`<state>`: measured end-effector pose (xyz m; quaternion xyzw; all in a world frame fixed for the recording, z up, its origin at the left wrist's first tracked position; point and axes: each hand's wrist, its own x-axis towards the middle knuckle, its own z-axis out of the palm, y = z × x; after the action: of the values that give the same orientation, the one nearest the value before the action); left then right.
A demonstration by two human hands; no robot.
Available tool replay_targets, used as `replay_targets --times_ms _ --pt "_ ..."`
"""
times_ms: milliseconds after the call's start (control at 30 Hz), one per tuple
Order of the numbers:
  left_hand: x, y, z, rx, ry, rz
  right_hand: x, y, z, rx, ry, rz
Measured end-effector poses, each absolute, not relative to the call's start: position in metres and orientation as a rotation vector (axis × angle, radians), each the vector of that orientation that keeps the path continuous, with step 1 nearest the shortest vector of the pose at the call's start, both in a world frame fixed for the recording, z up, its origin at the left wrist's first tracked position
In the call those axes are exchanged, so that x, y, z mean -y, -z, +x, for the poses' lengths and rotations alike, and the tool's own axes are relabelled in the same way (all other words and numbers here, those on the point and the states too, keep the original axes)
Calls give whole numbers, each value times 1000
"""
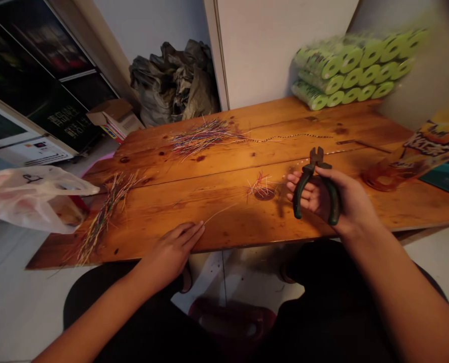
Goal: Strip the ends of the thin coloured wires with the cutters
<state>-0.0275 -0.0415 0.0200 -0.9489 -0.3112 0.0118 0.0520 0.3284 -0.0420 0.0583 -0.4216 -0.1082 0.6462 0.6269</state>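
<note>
My left hand (177,247) rests at the table's near edge, its fingertips closed on one end of a thin wire (221,209) that stretches to the right. Palm up, my right hand (349,196) holds a pair of cutting pliers (316,157) with dark green handles; the handles are spread and the jaws point away from me. Between my hands lies a small heap of short wire clippings (261,187). Farther back is a large bundle of coloured wires (204,137), with a dark, beaded-looking strand (292,136) running right from it. Another wire bundle (105,217) sits at the left end.
The wooden table (164,194) has a plastic bag (31,196) by its left end. Wrapped green paper rolls (353,73) stand at the back right, and a bottle with an orange label (417,148) is at the right. Behind are dark bags (175,83) and a cardboard box (116,118).
</note>
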Motion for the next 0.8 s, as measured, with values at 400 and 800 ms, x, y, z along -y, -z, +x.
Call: replay_targets --times_ms 400,800 --pt "66 -4 -37 948 -25 -2738 45 -56 329 270 -1483 -966" --pt "68 3 -56 969 89 -2883 45 -53 327 352 -1492 -1007"
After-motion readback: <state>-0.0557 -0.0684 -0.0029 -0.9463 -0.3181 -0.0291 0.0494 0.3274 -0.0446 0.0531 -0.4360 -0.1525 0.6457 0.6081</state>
